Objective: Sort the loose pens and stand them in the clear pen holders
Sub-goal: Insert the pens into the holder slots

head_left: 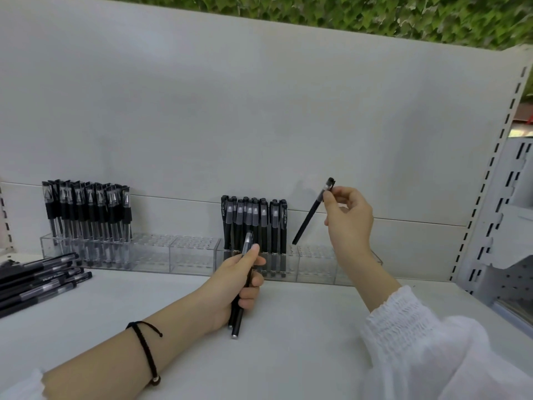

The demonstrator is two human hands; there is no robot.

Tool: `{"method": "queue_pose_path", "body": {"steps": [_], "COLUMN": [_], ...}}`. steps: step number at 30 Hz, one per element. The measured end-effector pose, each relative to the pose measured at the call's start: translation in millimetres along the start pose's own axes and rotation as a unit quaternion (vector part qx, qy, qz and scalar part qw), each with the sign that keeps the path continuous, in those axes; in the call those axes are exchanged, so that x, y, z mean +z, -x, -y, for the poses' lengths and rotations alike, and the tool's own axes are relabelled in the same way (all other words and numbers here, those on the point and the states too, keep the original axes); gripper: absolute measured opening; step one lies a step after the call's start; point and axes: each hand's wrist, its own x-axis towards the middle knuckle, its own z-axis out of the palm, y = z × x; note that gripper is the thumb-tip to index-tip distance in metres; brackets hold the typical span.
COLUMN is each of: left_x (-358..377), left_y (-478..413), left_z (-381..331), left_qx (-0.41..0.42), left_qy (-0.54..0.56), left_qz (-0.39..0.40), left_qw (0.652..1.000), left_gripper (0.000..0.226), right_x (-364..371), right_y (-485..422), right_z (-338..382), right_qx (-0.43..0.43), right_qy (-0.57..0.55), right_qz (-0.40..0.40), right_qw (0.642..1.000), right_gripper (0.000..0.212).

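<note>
The right hand (347, 217) pinches a black capped pen (313, 211) by its top, tilted, its lower end hanging just above the empty holes of the clear pen holder (315, 264), right of the standing black pens (253, 223) there. The left hand (239, 280) is closed around a small bundle of pens (240, 295) in front of that holder. More loose pens (37, 277) lie well to its left. Tilted like that, the pen could miss its hole, skid across the holder's top, or nudge neighbours askew.
</note>
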Motion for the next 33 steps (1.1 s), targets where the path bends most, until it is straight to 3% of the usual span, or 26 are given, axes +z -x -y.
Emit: {"method": "queue_pose_path", "body": {"steps": [11,19,24,29,33], "left_x": [1,-1,1,3,3], "left_y": [-1,-1,4,5,4], "left_z": [-3,-2,-2,0,-1], "left_qx": [-0.043,-0.006,0.056,0.109,0.118], "left_qy": [0.074,0.048,0.006,-0.019,0.019], "left_qz": [0.003,0.0,0.061,0.081,0.064], "left_qw": [0.996,0.999,0.997,0.991,0.991], "left_gripper": [0.016,0.002,0.016,0.023,0.023], "right_x": [12,9,6,6,7], "right_y": [15,10,13,21,22], "right_z": [-20,-24,-11,10,11], "right_qx": [-0.036,0.013,-0.015,0.02,0.068], "right_qy": [0.208,0.179,0.15,0.088,0.018], "right_qz": [0.13,0.118,0.098,0.317,0.394], "right_qw": [0.969,0.977,0.984,0.944,0.916], "right_gripper": [0.004,0.012,0.028,0.025,0.019]}}
